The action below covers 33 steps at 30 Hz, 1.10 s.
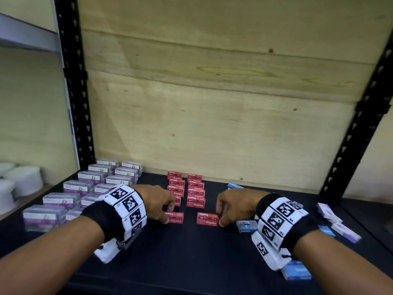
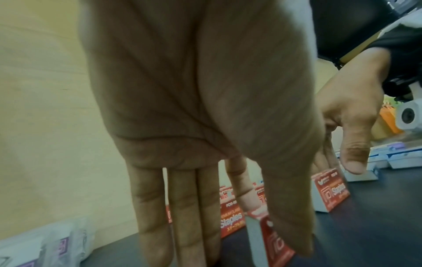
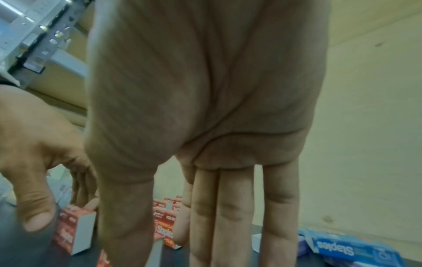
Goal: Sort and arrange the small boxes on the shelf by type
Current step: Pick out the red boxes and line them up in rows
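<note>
On the dark shelf (image 1: pixel 191 252) two columns of red staples boxes (image 1: pixel 195 189) run toward the wooden back panel. At the near end of the left column, my left hand (image 1: pixel 169 215) pinches a red staples box (image 1: pixel 176 218) between thumb and fingers. The box stands on the shelf, and the left wrist view shows it under my thumb (image 2: pixel 271 242). My right hand (image 1: pixel 220 216) pinches another red staples box (image 1: pixel 208 219) at the near end of the right column, also standing on the shelf. Palms hide most of both boxes in the wrist views.
Clear boxes with purple labels (image 1: pixel 85 188) fill the shelf's left side in rows. Blue staples boxes (image 1: pixel 246 225) lie loose by my right wrist, with one (image 1: pixel 295 271) under it. White and lilac boxes (image 1: pixel 340 226) lie at the far right. Black uprights (image 1: pixel 76 81) frame the bay.
</note>
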Available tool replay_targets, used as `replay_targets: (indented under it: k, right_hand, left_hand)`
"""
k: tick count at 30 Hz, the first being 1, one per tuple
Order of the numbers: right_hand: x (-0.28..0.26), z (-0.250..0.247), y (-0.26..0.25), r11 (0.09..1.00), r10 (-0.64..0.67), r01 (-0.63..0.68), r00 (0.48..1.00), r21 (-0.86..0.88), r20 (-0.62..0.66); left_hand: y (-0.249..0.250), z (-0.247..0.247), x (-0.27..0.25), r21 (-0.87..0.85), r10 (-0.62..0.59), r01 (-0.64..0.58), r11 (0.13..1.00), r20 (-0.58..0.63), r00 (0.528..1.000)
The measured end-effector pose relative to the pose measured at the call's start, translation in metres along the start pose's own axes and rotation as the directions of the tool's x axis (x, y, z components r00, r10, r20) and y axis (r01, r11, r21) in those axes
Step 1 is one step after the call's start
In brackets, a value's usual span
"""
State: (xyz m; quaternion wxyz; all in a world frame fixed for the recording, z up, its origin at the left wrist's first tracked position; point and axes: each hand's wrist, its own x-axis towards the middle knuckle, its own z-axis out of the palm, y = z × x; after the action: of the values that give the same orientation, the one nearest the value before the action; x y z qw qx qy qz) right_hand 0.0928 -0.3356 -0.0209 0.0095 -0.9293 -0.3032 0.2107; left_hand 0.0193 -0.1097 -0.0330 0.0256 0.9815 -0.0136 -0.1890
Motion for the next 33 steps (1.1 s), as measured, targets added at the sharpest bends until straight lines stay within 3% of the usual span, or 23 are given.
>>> replay_targets:
  k: [12, 33]
  right_hand:
    - [0.004, 0.002, -0.019, 0.995, -0.078, 0.074, 0.995, -0.062, -0.063]
    - [0.017, 0.001, -0.045, 0.989, -0.081, 0.068, 0.992, -0.135, -0.094]
  left_hand:
    - [-0.005, -0.003, -0.001, 0.077, -0.085, 0.091, 0.993, -0.082, 0.993]
    - [-0.005, -0.005, 0.000, 0.111, -0.087, 0.096, 0.989, -0.081, 0.993]
